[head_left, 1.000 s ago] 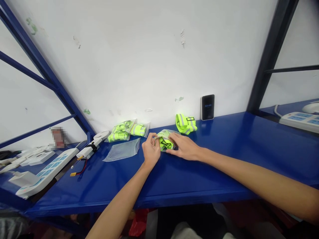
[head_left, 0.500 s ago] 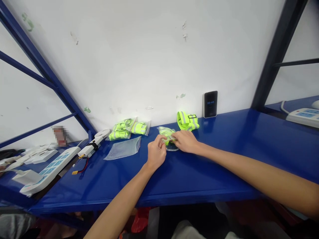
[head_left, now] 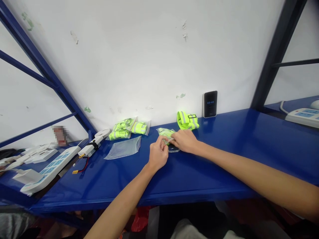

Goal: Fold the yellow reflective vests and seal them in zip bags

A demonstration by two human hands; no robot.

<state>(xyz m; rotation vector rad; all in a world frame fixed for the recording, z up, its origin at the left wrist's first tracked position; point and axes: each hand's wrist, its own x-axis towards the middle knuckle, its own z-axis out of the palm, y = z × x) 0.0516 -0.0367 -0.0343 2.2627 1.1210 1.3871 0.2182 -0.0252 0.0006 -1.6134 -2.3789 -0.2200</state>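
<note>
**Operator:** Where does it stand?

**Spotter:** Your left hand (head_left: 158, 154) and your right hand (head_left: 185, 141) are close together, fingertips nearly touching. Both are pinched on the edge of the small clear bag (head_left: 164, 132) with a neon yellow band inside. The bag lies near the middle of the blue shelf (head_left: 199, 176), just in front of the loose yellow band (head_left: 187, 121) and partly under your right hand. To my eye you are working along the bag's mouth strip, pressing it closed. Whether it is sealed all the way I cannot tell, because your fingers cover it.

**Operator:** And what does the next move need?

**Spotter:** A steady pinch from both sides, with the band kept clear of the strip, since it bulges up near the opening. Keep the bag down on the shelf so it doesn't slide toward the empty bag (head_left: 123, 148) on your left.

**Operator:** What differs from a second ago?

**Spotter:** Then your right hand lay flat and spread over the bag, with the yellow showing between your hands. Now it is curled into a pinch, and your left fingertips have come in to meet it. The filled bags (head_left: 129, 127) by the wall, the phone (head_left: 210, 104) and the power strip (head_left: 47, 169) lie as they did.
</note>
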